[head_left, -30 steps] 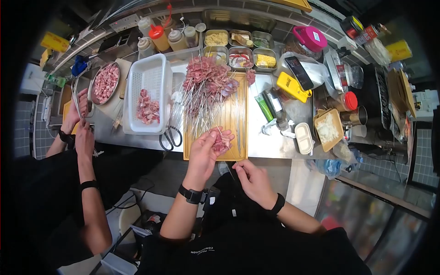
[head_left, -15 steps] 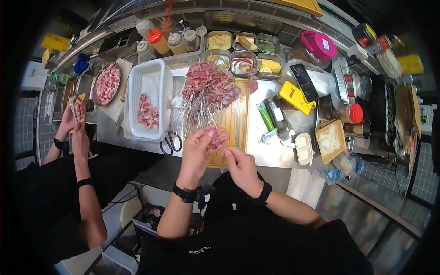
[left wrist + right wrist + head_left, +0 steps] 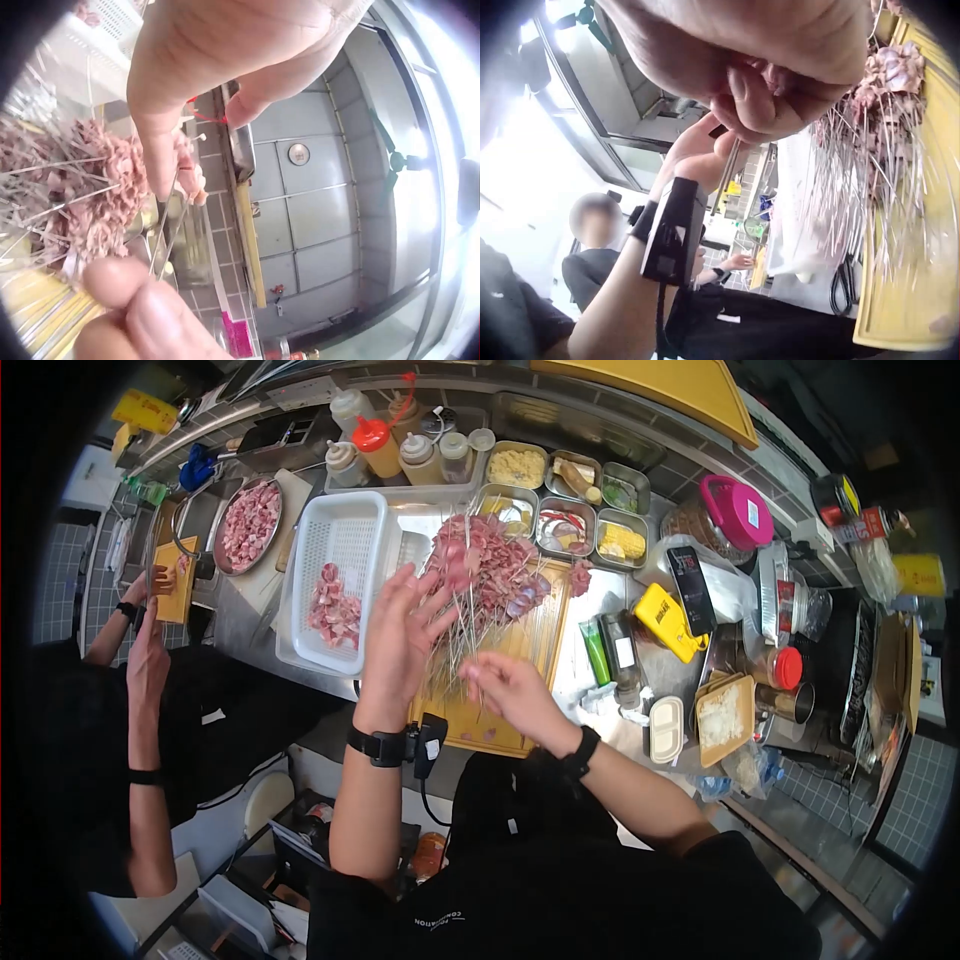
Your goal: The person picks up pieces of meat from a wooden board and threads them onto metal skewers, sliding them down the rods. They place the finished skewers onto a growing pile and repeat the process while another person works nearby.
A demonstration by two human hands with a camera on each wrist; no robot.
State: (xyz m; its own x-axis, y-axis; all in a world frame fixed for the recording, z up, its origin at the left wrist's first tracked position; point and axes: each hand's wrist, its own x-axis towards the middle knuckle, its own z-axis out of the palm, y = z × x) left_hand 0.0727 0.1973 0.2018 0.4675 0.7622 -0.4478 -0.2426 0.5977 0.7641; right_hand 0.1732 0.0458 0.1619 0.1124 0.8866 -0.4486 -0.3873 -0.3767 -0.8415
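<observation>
Fingers of my right hand are pinched on two thin metal skewers, seen at the lower left of the left-wrist view. My left hand, left of centre in the head view, has its fingers parted and grasps nothing that I can make out. At the far end of the skewers, in the left-wrist view, a piece of meat sits by my left thumb; whether it is touched or merely overlapped I cannot tell.

Condition of the piece: pale pink, wet-looking, small, partly covered by my hand. Against the heap in the head view it cannot be picked out. The heap, upper centre, is pink to dull red, its many skewers fanning down over the board; my right fingers hide some of these.

In the right-wrist view, my right hand conceals its own grip, and the board is cut off at the right edge. My left arm covers most of the scissors in the head view. The basket, upper left, holds loose cut meat.
</observation>
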